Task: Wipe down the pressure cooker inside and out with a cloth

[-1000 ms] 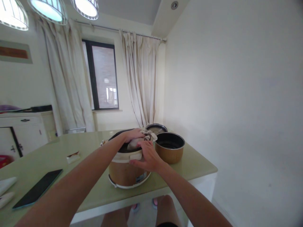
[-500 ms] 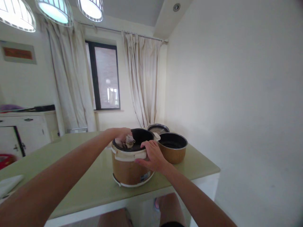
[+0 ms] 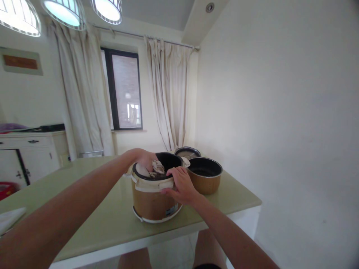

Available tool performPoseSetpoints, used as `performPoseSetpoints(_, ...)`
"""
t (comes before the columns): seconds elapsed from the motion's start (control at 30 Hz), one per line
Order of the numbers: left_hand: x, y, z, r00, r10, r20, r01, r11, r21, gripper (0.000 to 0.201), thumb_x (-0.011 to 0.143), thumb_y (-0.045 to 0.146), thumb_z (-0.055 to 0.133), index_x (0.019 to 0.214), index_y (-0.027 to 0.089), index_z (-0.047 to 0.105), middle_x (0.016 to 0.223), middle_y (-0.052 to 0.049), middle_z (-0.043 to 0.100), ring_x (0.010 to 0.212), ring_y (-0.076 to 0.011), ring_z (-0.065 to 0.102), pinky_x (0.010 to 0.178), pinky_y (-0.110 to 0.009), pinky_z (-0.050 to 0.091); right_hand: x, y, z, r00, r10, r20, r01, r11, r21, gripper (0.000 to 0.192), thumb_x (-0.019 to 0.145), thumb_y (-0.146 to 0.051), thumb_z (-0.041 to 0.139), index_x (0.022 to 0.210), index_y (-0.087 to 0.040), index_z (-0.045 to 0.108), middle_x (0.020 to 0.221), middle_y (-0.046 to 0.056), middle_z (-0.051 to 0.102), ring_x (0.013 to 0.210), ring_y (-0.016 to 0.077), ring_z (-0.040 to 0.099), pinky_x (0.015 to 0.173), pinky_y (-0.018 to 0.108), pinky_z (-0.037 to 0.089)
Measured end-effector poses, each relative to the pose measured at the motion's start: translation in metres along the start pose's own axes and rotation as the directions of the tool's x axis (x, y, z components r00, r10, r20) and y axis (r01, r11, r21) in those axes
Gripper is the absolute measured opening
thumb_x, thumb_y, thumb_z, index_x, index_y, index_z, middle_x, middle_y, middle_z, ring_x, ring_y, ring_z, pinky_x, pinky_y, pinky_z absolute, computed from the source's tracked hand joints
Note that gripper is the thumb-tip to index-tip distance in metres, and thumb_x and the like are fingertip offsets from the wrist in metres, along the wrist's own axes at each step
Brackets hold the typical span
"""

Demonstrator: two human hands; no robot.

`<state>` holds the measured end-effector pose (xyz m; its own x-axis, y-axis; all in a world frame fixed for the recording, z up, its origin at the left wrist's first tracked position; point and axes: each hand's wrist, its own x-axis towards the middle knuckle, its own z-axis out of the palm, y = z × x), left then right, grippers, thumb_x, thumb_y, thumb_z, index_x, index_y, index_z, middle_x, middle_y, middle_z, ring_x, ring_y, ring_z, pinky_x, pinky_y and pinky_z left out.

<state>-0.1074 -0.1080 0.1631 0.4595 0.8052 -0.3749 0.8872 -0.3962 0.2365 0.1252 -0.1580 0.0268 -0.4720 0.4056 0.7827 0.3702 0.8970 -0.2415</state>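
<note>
The person's left hand [image 3: 146, 160], right hand [image 3: 183, 185] and forearms [image 3: 92, 196] are bare; black cloth [image 3: 208, 266] crosses one thigh [image 3: 208, 248] at half past five.

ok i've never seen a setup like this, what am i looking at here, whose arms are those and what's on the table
There's no machine here: the arms belong to a person wearing a head camera, which takes every picture looking forward and down. The left hand holds a bunched cloth inside an open gold-and-white cooker. The right hand grips the cooker's rim. Also on the green table are a gold pot with a dark inside and, behind it, a round, dark-rimmed thing, perhaps a lid.
</note>
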Motion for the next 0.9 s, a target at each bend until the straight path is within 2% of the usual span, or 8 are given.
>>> performPoseSetpoints(0.17, -0.023, 0.024, -0.016, 0.958, 0.153, -0.242, -0.208, 0.952, -0.225, 0.036, 0.062, 0.029, 0.080, 0.096, 0.020, 0.077, 0.094, -0.001, 0.080, 0.093, -0.0250, 0.074, 0.082, -0.033, 0.059, 0.025, -0.001, -0.005, 0.906, 0.345, -0.245, -0.243, 0.898, 0.366, 0.054, 0.098, -0.057, 0.063, 0.136, -0.023, 0.044, 0.120, 0.010, 0.067, 0.111, 0.0251, 0.066, 0.098, 0.044, 0.054)
performPoseSetpoints(0.3, -0.027, 0.057, -0.026, 0.774, 0.235, -0.588, -0.517, 0.771, -0.372, 0.048, 0.070, 0.039, 0.086, 0.110, 0.016, 0.071, 0.105, -0.008, 0.078, 0.099, -0.0250, 0.073, 0.091, -0.039, 0.059, 0.066, -0.003, -0.013, 0.891, 0.356, -0.283, -0.185, 0.852, 0.490, 0.099, 0.073, -0.051, 0.092, 0.149, -0.026, 0.034, 0.151, 0.015, 0.052, 0.138, 0.0292, 0.055, 0.116, 0.049, 0.047)
performPoseSetpoints(0.4, -0.023, 0.077, -0.028, 0.683, 0.228, -0.694, -0.640, 0.645, -0.417, 0.064, 0.081, 0.043, 0.078, 0.137, 0.018, 0.059, 0.121, -0.012, 0.074, 0.110, -0.0277, 0.072, 0.100, -0.048, 0.058, 0.086, -0.003, -0.025, 0.883, 0.363, -0.296, -0.080, 0.739, 0.669, 0.089, 0.075, -0.046, 0.090, 0.145, -0.028, 0.038, 0.144, 0.010, 0.062, 0.128, 0.0252, 0.063, 0.113, 0.047, 0.053)
performPoseSetpoints(0.53, -0.027, 0.081, -0.004, 0.469, 0.206, -0.859, -0.525, 0.847, -0.083, 0.082, 0.087, 0.057, 0.070, 0.157, 0.022, 0.044, 0.153, -0.016, 0.055, 0.142, -0.0331, 0.054, 0.119, -0.054, 0.043, 0.078, 0.020, -0.053, 0.755, 0.481, -0.446, -0.050, 0.720, 0.692, 0.067, 0.077, -0.041, 0.088, 0.130, -0.029, 0.047, 0.127, 0.005, 0.071, 0.113, 0.0227, 0.071, 0.102, 0.044, 0.060)
performPoseSetpoints(0.6, -0.033, 0.077, 0.026, 0.505, 0.235, -0.831, -0.360, 0.932, 0.044, 0.072, 0.094, 0.067, 0.058, 0.150, 0.021, 0.054, 0.149, -0.016, 0.059, 0.138, -0.0333, 0.057, 0.117, -0.051, 0.044, 0.061, 0.040, -0.067, 0.664, 0.539, -0.518, -0.103, 0.752, 0.651, 0.064, 0.076, -0.040, 0.088, 0.126, -0.029, 0.049, 0.122, 0.004, 0.073, 0.111, 0.0225, 0.071, 0.101, 0.044, 0.059)
performPoseSetpoints(0.7, -0.038, 0.068, 0.082, 0.741, 0.205, -0.639, -0.121, 0.977, 0.173, 0.066, 0.099, 0.074, 0.041, 0.128, 0.022, 0.070, 0.127, -0.016, 0.074, 0.116, -0.0344, 0.071, 0.098, -0.047, 0.055, 0.032, 0.064, -0.077, 0.562, 0.602, -0.568, -0.251, 0.778, 0.576, 0.064, 0.074, -0.042, 0.087, 0.126, -0.028, 0.052, 0.123, 0.005, 0.072, 0.116, 0.0239, 0.070, 0.105, 0.046, 0.057)
performPoseSetpoints(0.8, -0.036, 0.059, 0.120, 0.770, 0.077, -0.633, 0.127, 0.954, 0.271, 0.070, 0.099, 0.077, 0.034, 0.108, 0.019, 0.074, 0.104, -0.017, 0.079, 0.101, -0.0391, 0.075, 0.084, -0.049, 0.056, 0.002, 0.065, -0.069, 0.580, 0.591, -0.560, -0.368, 0.804, 0.467, 0.069, 0.074, -0.046, 0.086, 0.131, -0.028, 0.052, 0.128, 0.007, 0.070, 0.117, 0.0265, 0.069, 0.107, 0.050, 0.054)
performPoseSetpoints(0.9, -0.034, 0.048, 0.129, 0.747, 0.083, -0.660, 0.186, 0.927, 0.327, 0.069, 0.100, 0.076, 0.032, 0.101, 0.020, 0.073, 0.098, -0.016, 0.079, 0.096, -0.0384, 0.076, 0.078, -0.046, 0.055, -0.029, 0.048, -0.052, 0.659, 0.556, -0.507, -0.433, 0.831, 0.349, 0.075, 0.075, -0.049, 0.086, 0.137, -0.025, 0.050, 0.132, 0.011, 0.069, 0.118, 0.0296, 0.068, 0.108, 0.052, 0.053)
